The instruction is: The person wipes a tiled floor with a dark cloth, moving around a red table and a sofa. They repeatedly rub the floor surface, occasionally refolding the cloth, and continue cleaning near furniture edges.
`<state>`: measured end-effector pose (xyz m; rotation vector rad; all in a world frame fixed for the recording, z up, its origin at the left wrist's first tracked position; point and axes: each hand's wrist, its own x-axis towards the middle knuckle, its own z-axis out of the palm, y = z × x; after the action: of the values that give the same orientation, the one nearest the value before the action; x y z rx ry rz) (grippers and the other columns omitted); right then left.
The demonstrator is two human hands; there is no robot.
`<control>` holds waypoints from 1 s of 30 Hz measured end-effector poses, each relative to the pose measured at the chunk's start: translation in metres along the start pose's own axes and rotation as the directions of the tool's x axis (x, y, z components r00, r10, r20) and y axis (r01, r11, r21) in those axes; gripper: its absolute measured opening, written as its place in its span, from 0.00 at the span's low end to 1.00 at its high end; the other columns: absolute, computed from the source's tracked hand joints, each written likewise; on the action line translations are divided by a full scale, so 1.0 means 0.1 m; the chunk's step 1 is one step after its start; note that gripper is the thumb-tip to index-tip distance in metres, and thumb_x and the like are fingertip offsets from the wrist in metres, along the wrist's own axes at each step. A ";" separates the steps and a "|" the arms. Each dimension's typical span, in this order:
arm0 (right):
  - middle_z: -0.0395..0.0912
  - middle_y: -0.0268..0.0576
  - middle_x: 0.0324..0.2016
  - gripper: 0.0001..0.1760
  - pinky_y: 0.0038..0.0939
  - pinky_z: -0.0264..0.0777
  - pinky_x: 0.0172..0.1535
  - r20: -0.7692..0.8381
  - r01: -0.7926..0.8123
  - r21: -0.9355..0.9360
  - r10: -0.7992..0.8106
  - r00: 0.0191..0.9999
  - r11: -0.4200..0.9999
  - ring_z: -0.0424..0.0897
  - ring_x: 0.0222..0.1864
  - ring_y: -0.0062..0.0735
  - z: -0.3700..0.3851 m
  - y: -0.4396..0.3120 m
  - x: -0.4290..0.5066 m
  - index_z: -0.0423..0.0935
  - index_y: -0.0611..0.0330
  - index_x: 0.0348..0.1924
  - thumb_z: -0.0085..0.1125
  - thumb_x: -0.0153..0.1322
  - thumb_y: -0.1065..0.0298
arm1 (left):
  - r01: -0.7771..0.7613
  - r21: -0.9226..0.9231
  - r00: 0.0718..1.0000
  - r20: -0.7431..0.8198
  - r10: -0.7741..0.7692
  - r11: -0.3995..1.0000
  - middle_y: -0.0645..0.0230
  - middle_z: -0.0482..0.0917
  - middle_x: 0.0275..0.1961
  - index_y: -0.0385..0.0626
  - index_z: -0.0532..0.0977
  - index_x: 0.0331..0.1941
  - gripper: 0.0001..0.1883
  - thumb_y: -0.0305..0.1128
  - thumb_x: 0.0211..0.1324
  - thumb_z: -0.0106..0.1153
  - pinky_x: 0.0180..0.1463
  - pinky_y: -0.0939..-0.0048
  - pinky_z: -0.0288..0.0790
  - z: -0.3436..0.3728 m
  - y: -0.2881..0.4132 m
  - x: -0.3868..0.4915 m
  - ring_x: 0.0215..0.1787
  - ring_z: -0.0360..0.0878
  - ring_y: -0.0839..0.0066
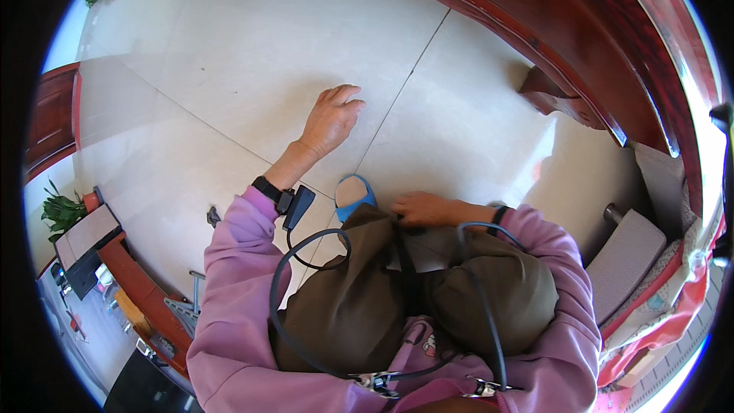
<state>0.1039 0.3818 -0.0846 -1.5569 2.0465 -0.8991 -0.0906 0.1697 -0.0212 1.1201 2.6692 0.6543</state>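
My left hand (334, 117) is stretched out over the pale tiled floor (258, 40). Its fingers are loosely bent, thumb apart from them, and nothing shows in it. A black wristband (268, 189) with a small black device (298, 207) and cable circles that wrist. My right hand (427, 209) lies low between my knees, against the dark brown trousers (350, 298) and beside a black strap (405, 252). Its fingertips are partly hidden, so a grip on the strap cannot be made out. A blue slipper (360, 201) on my foot shows between the hands.
Dark red wooden furniture (550, 17) curves across the upper right, with a carved foot (559, 94) on the floor. A grey padded seat part (628, 264) stands at right. Left are a potted plant (63, 212), a cluttered reddish wooden table (137, 281) and a small dark scrap (213, 216).
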 end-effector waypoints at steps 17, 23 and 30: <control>0.69 0.40 0.33 0.21 0.32 0.72 0.41 -0.375 -0.362 0.372 0.495 0.784 0.855 0.74 0.36 0.41 -1.06 0.55 -0.05 0.81 0.45 0.38 0.55 0.60 0.85 | 0.155 -0.047 0.978 -0.135 -0.160 0.987 0.63 0.77 0.50 0.46 0.78 0.42 0.12 0.23 0.52 0.56 0.58 0.57 0.66 -0.02 -0.09 -0.04 0.47 0.77 0.65; 0.70 0.40 0.34 0.23 0.28 0.71 0.46 -0.467 -0.368 0.489 0.593 0.656 0.791 0.75 0.41 0.38 -0.95 0.44 -0.22 0.80 0.47 0.41 0.53 0.61 0.88 | 0.185 0.038 0.981 -0.065 -0.182 0.982 0.69 0.78 0.48 0.47 0.78 0.36 0.05 0.29 0.56 0.56 0.58 0.57 0.63 0.03 -0.08 -0.01 0.41 0.78 0.69; 0.77 0.30 0.39 0.20 0.22 0.68 0.52 -0.401 0.018 0.906 0.843 0.359 0.424 0.74 0.45 0.19 -1.30 0.60 -0.41 0.76 0.57 0.47 0.49 0.66 0.89 | 0.123 0.068 0.990 -0.074 -0.118 0.990 0.70 0.78 0.45 0.46 0.78 0.34 0.05 0.33 0.56 0.59 0.57 0.61 0.64 -0.04 0.05 0.17 0.41 0.78 0.70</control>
<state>-0.0118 0.4625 -0.0375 0.2308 1.8284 -2.1999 -0.1001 0.1834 -0.0155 0.9601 2.8140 0.5907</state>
